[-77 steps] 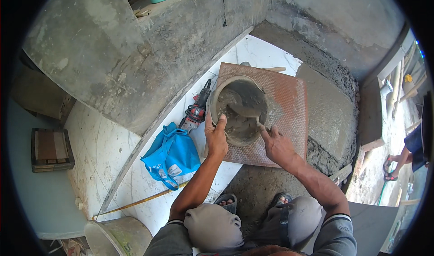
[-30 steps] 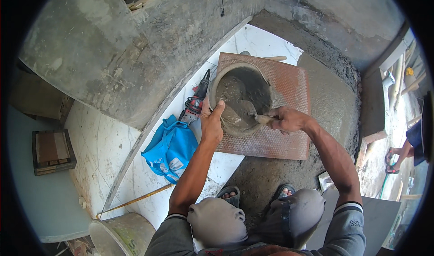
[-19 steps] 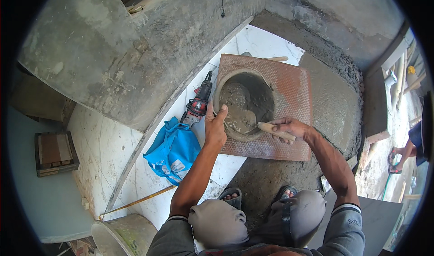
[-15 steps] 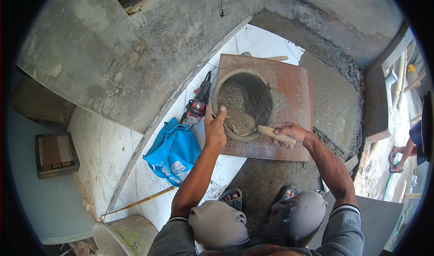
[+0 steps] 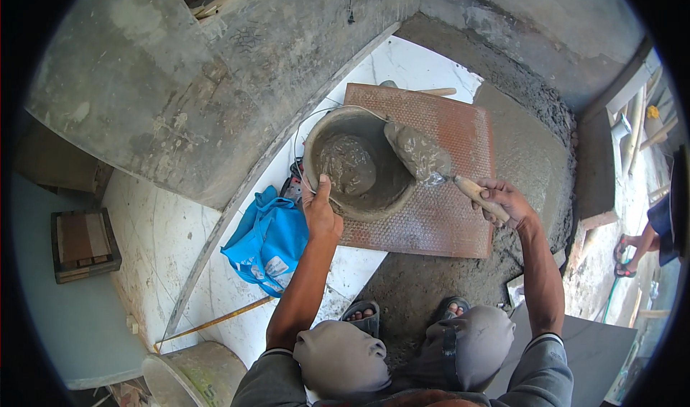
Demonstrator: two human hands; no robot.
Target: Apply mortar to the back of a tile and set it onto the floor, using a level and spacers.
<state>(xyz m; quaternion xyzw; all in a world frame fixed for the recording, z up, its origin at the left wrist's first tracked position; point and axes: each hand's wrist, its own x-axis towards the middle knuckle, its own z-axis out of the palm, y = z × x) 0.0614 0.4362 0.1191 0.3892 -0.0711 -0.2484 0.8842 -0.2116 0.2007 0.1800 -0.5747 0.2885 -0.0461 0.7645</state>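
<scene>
My left hand point(image 5: 318, 209) grips the near-left rim of a dull bucket point(image 5: 374, 213) holding grey wet mortar point(image 5: 347, 166). My right hand point(image 5: 509, 207) is closed on the wooden handle of a trowel point(image 5: 471, 190); its blade, heaped with mortar point(image 5: 420, 152), is raised at the bucket’s right rim, over a brown dimpled board point(image 5: 449, 238). A blue cloth bag point(image 5: 266, 241) lies left of my left arm, and a red-and-black power tool point(image 5: 292, 188) is mostly hidden behind the bucket and left hand.
Concrete walls point(image 5: 215, 83) enclose white tiles point(image 5: 359, 263) and wet cement point(image 5: 528, 155). A plastic tub point(image 5: 187, 371) stands lower left, a framed tray point(image 5: 83, 241) at left. At far right, past a low ledge point(image 5: 593, 177), another person’s leg and sandal point(image 5: 625, 256) show.
My right hand has moved right and lifted the mortar-laden trowel out of the bucket. The bucket, with my left hand on it, has shifted left, covering most of the power tool.
</scene>
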